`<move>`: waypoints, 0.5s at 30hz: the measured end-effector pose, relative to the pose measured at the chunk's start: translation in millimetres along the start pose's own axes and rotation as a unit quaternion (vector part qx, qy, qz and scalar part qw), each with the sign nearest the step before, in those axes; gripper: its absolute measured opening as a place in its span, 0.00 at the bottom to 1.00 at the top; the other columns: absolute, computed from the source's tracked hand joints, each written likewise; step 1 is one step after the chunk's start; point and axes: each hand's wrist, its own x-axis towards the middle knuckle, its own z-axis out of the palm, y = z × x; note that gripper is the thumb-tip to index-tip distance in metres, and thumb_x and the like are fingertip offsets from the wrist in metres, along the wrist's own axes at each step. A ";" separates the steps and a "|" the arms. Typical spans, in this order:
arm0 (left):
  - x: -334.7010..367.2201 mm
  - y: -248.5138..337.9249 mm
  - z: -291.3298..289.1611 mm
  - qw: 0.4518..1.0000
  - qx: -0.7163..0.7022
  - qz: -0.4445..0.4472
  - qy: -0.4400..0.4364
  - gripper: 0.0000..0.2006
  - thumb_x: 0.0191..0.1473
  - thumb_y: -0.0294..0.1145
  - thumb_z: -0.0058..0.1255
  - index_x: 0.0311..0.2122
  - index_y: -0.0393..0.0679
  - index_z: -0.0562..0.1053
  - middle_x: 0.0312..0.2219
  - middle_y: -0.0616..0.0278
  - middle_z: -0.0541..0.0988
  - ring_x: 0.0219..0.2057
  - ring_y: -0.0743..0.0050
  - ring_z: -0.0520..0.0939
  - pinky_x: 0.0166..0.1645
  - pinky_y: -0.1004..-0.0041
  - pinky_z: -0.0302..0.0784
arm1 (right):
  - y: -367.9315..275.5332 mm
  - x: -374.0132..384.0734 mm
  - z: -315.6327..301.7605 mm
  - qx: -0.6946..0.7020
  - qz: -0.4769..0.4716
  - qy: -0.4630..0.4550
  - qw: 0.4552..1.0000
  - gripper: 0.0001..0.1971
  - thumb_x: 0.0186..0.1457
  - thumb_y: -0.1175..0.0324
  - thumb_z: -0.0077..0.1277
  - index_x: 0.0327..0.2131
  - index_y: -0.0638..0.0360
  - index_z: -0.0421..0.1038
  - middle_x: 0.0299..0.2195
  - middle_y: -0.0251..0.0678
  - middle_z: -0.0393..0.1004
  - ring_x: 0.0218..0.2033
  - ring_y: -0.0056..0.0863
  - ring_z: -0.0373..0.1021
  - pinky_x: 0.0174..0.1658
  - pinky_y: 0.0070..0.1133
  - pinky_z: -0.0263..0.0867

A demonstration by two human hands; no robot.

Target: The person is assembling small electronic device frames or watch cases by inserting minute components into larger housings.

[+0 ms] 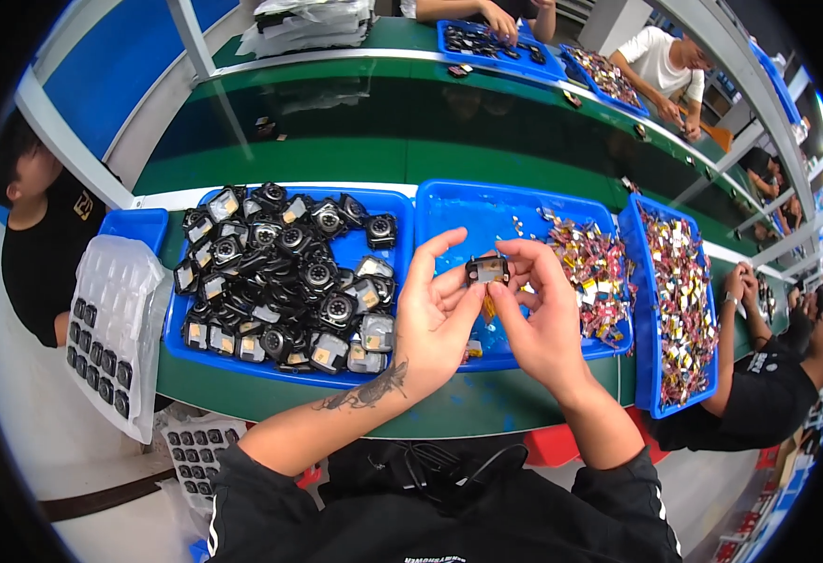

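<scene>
At the frame's centre, the fingers of the left hand (433, 314) and right hand (547, 324) were clamped on a black case (487, 270), above the middle tray (449, 220). The left tray (355, 250) contained heaped watch cases (289, 239); the middle tray and right tray (649, 366), small multicoloured parts (679, 300). Far left, a white tray (116, 267) held black pieces (108, 361).
</scene>
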 end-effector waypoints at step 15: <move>-26.6 -3.9 14.5 0.599 0.458 0.612 -0.240 0.20 0.52 0.32 0.49 0.53 0.54 0.68 0.39 0.64 0.78 0.35 0.76 0.74 0.39 0.76 0.70 | 149.1 215.2 -25.3 -0.381 0.130 0.031 0.915 0.22 0.40 0.64 0.66 0.41 0.60 0.74 0.41 0.48 0.76 0.45 0.43 0.72 0.48 0.31 0.68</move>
